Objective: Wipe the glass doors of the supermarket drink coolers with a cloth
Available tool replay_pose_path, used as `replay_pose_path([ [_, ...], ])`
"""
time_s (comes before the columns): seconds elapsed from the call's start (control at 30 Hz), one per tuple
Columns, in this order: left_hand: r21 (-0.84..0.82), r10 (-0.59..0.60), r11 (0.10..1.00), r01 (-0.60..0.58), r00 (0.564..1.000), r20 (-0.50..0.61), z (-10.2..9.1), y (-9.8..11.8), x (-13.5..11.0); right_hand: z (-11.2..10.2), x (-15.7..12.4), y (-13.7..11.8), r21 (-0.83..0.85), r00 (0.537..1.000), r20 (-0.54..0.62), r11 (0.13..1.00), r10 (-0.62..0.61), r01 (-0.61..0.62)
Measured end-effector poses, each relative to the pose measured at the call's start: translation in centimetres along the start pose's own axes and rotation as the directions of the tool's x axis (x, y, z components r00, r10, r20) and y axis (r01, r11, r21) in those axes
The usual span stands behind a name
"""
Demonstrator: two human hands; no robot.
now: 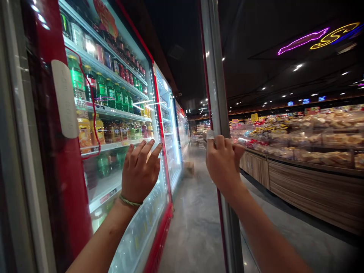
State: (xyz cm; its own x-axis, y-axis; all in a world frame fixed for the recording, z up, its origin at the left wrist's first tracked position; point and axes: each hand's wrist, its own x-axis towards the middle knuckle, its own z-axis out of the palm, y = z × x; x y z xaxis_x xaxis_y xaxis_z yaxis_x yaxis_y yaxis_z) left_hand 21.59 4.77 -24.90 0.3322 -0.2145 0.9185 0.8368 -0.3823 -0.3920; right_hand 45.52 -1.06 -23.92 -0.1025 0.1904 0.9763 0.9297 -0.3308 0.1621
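My right hand [223, 163] is closed around the edge of a glass fridge door [214, 76], with its fingers bent over the grey metal frame and a ring on one finger. The door stands upright, swung out across the aisle. My left hand [140, 170] is raised with its fingers spread, holding nothing, in front of lit shelves of drinks; a green cord bracelet [129, 201] circles its wrist. Green bottles [110, 93] stand in a row on one shelf, cans [99, 53] above them and orange drink bottles [83, 129] below.
A red panel with a white door handle [65, 98] is close on the left. More lit fridges [170, 129] run down the aisle, with a brown box [188, 169] on the floor beside them. A curved wooden counter [309, 185] bearing packaged food is at right.
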Motion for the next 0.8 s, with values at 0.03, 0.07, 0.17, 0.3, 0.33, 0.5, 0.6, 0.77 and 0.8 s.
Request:
replay_pose_path([
  [0.03,-0.001,-0.002,1.000,0.002,1.000,0.001,0.0,0.0,0.0,0.1,-0.1,0.1,-0.009,1.000,0.012,1.000,0.018,-0.018],
  [0.07,-0.002,-0.003,1.000,0.003,1.000,0.000,0.0,0.0,0.0,0.1,-0.1,0.1,-0.012,1.000,0.019,1.000,0.011,-0.010],
  [0.17,-0.005,-0.005,1.000,0.005,1.000,-0.002,0.0,-0.1,0.0,0.1,0.0,0.1,0.015,0.997,-0.005,0.997,-0.080,0.080],
  [0.3,-0.007,0.001,1.000,-0.001,1.000,-0.001,-0.2,-0.2,0.1,0.1,0.2,0.2,-0.001,0.999,-0.036,0.999,-0.036,0.036],
  [0.33,-0.006,0.002,1.000,-0.002,1.000,-0.001,-0.3,-0.2,0.1,0.1,0.0,0.1,-0.027,0.999,-0.028,1.000,-0.016,0.015],
  [0.5,-0.015,0.005,1.000,-0.005,1.000,-0.010,-0.5,-0.3,0.0,-0.6,-0.7,-1.1,-0.059,0.989,-0.086,0.992,-0.120,0.115],
  [0.6,-0.034,-0.008,0.999,0.008,1.000,-0.008,-0.5,-0.3,-0.1,-0.8,-0.3,-1.1,-0.055,0.989,-0.123,0.995,-0.086,0.080],
  [0.77,-0.041,-0.020,0.999,0.020,1.000,-0.001,-0.6,-0.3,0.0,-1.1,-0.4,-1.4,-0.032,0.993,-0.098,0.998,-0.064,0.061],
  [0.8,-0.036,-0.016,0.999,0.016,1.000,-0.004,-0.6,-0.3,0.0,-1.2,-0.4,-1.6,-0.016,0.989,-0.105,0.995,-0.102,0.101],
])
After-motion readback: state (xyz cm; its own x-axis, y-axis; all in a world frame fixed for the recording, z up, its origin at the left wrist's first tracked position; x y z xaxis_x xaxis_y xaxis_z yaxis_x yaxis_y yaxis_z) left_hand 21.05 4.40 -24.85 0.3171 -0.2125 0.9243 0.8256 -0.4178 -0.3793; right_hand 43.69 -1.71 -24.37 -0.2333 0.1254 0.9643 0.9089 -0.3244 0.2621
